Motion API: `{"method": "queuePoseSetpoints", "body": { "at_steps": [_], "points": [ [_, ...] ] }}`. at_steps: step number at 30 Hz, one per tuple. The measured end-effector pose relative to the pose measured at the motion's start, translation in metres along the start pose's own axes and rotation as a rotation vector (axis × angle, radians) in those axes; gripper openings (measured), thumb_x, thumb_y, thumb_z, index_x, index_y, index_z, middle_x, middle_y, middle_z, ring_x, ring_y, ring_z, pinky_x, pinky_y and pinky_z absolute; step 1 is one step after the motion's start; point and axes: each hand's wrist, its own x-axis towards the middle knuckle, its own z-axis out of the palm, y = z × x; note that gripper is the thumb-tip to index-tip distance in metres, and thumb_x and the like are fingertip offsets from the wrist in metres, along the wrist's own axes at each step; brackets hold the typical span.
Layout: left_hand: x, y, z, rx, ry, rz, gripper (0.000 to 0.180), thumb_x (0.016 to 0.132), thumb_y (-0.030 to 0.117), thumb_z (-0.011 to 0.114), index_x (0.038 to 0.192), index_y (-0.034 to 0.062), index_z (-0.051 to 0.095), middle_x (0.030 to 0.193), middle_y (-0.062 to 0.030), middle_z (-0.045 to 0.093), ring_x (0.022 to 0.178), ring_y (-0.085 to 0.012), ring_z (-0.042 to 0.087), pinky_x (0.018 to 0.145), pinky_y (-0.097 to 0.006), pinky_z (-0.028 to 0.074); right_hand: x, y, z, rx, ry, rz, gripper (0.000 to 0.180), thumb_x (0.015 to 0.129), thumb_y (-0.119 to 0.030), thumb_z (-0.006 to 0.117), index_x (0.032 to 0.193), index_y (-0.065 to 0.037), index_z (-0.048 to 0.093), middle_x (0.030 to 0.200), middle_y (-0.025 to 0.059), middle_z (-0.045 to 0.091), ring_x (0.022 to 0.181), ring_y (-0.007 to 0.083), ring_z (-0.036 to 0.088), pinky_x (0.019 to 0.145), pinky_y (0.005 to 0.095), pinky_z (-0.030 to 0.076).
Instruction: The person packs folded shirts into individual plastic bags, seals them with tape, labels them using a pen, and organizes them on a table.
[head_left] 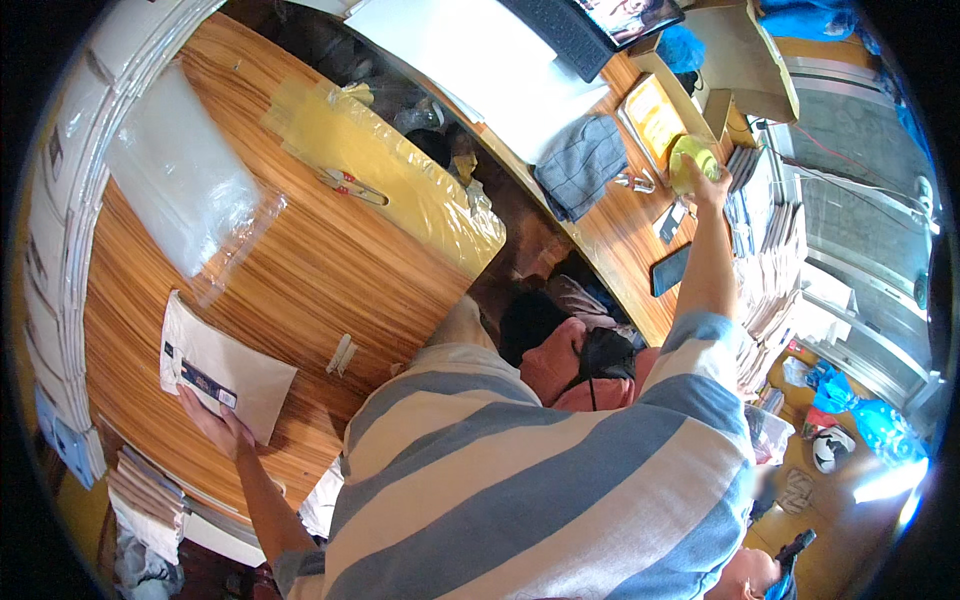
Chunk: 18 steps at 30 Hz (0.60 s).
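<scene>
My left hand [220,424] grips the near edge of a flat pale packet [255,365] over the wooden table on the left. A dark label strip shows on the packet, close to my fingers. At the far right, my right arm is stretched out over a second desk. There my right hand [712,190] is closed on a yellow-green roll of tape [688,160], held above the desk beside a yellow-and-white pad [652,118]. Part of the roll is hidden by my fingers.
Clear plastic bags [185,170] and a yellow plastic sheet [400,165] with a red-handled cutter [352,186] lie on the left table. Folded grey cloth [582,165] and a phone [670,270] rest on the desk. Another person [750,575] appears lower right.
</scene>
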Motion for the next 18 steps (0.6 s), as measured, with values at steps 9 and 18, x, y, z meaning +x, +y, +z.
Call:
{"method": "queuePoseSetpoints", "body": {
  "at_steps": [9,18],
  "points": [
    [-0.006,-0.001,-0.001,0.057,-0.022,0.020,0.078,0.106,0.049,0.047,0.162,-0.0030,0.031,0.170,-0.0270,0.027,0.157,-0.0452,0.024,0.128,-0.055,0.014,-0.053,-0.032,-0.012,0.895,0.177,0.142,0.075,0.080,-0.026,0.088,0.137,-0.005,0.045,0.134,0.0203,0.052,0.110,0.0331,0.064,0.080,0.0479,0.060],
    [-0.008,-0.005,0.000,0.085,-0.046,-0.040,0.087,0.105,0.059,0.043,0.163,-0.0036,0.027,0.171,-0.0273,0.023,0.158,-0.0455,0.021,0.129,-0.055,0.014,-0.043,-0.086,-0.021,1.562,0.068,0.104,0.071,0.085,-0.052,0.067,0.141,-0.010,0.052,0.144,0.0121,0.053,0.126,0.0323,0.054,0.103,0.0527,0.048]
  ]
}}
